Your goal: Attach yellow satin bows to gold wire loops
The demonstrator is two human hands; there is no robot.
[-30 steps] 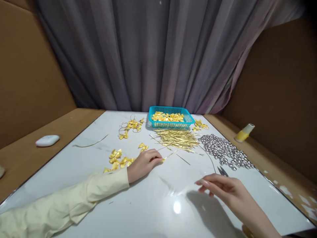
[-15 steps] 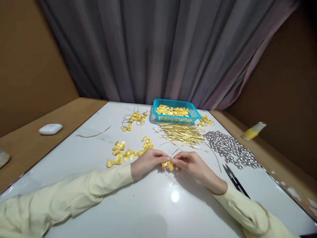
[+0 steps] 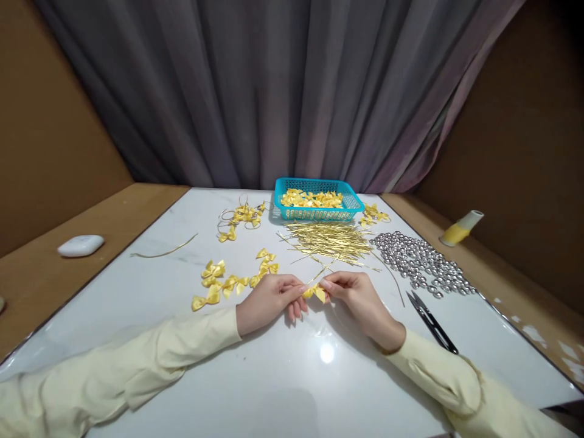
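Note:
A yellow satin bow (image 3: 316, 294) is held just above the white table between my two hands. My left hand (image 3: 269, 301) pinches its left side with thumb and forefinger, and the other fingers curl loosely below. From the right, the thumb and forefinger of my right hand (image 3: 362, 301) are closed on the bow's other side. A thin gold tie (image 3: 322, 272) slants up from the fingertips; whether it is fixed to the bow I cannot tell. Several loose yellow bows (image 3: 235, 283) lie left of my left hand. A pile of gold ties (image 3: 331, 242) lies beyond both hands.
Behind the ties stands a blue basket (image 3: 319, 214) of bows. Bows with gold loops (image 3: 246, 214) lie left of it, more bows (image 3: 374, 214) right. Silver beads (image 3: 420, 261) and black thread snips (image 3: 432, 322) are at right. A yellow-wrapped spool (image 3: 458, 230) and white case (image 3: 81, 245) flank the table.
The camera view has shifted slightly. The bow has turned in my fingers, and the lower fingers of my left hand show more, hanging away from it. Both hands still hold the bow.

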